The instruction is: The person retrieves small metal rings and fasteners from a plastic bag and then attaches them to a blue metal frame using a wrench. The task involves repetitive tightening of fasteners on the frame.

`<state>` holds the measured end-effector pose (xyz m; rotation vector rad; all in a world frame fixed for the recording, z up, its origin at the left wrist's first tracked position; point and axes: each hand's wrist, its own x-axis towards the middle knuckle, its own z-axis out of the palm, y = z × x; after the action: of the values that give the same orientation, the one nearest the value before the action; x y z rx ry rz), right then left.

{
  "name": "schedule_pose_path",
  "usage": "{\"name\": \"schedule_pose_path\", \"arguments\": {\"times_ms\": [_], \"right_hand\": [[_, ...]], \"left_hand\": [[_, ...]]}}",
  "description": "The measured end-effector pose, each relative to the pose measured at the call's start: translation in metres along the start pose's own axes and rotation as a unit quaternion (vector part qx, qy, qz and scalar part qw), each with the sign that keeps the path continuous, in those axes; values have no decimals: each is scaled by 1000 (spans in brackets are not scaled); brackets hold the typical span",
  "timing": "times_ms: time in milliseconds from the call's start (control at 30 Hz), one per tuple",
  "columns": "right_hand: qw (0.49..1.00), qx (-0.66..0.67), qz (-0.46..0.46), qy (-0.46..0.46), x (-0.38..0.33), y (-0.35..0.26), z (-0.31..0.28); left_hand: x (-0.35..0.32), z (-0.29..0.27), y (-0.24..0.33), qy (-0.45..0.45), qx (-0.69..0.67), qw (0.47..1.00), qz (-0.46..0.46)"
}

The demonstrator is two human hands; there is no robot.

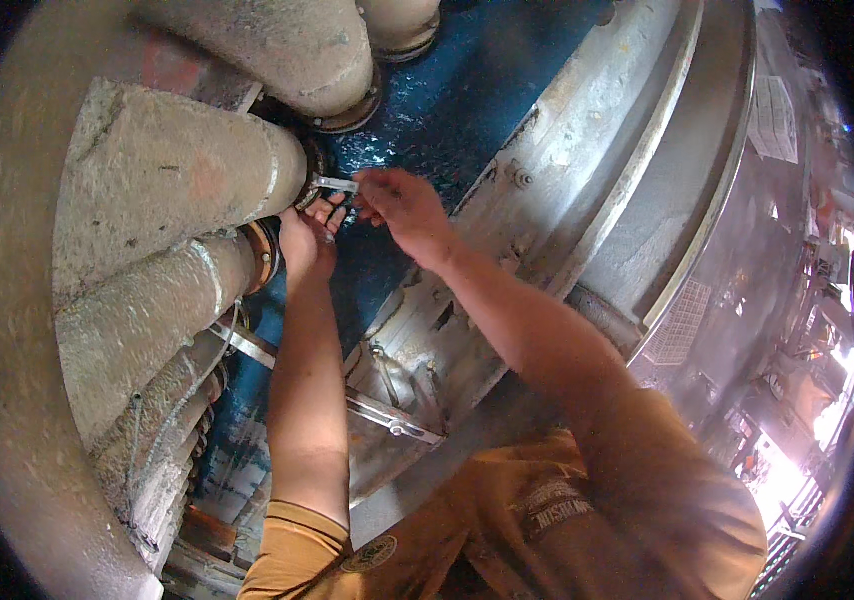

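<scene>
My right hand [399, 208] is closed on the end of a small silver wrench [337, 184]. The wrench's other end reaches the dark flanged rim of a thick, crusted, beige pipe [187, 160]. Just below the wrench, my left hand [309, 238] rests against the same rim with its fingers curled upward. Whatever those fingers hold, if anything, is too small and dark to make out. Under the left wrist sits the rusty flange [263, 256] of a second beige pipe, with bolt heads on its ring.
More crusted pipes [292, 50] line the left and top. Behind the hands lies a shiny blue surface [467, 90]. A curved metal rim [587, 130] sweeps along the right. A metal bar [387, 412] crosses below my left forearm, and a thin cable [187, 395] hangs at the left.
</scene>
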<state>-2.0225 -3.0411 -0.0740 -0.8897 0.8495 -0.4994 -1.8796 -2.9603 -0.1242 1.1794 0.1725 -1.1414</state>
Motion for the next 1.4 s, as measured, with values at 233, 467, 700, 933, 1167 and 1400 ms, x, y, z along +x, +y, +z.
{"name": "schedule_pose_path", "arguments": {"times_ms": [233,467,700,933,1167,1400], "right_hand": [[992,-53,111,-25,-25,60,25],[985,-50,159,-37,-21,68,29],[937,-334,-92,-46,67,-19,-27],[983,-113,-137,35,19,-42,27],[996,35,14,83,-16,-4,9],[990,127,33,56,-36,37,27]], "left_hand": [[5,-3,-1,16,35,999,-21],[4,0,-1,26,53,997,-42],[0,9,-1,41,15,999,-15],[4,-2,-2,-6,7,1000,-1],[-2,7,0,19,18,1000,-9],[2,0,-1,33,10,999,-38]]}}
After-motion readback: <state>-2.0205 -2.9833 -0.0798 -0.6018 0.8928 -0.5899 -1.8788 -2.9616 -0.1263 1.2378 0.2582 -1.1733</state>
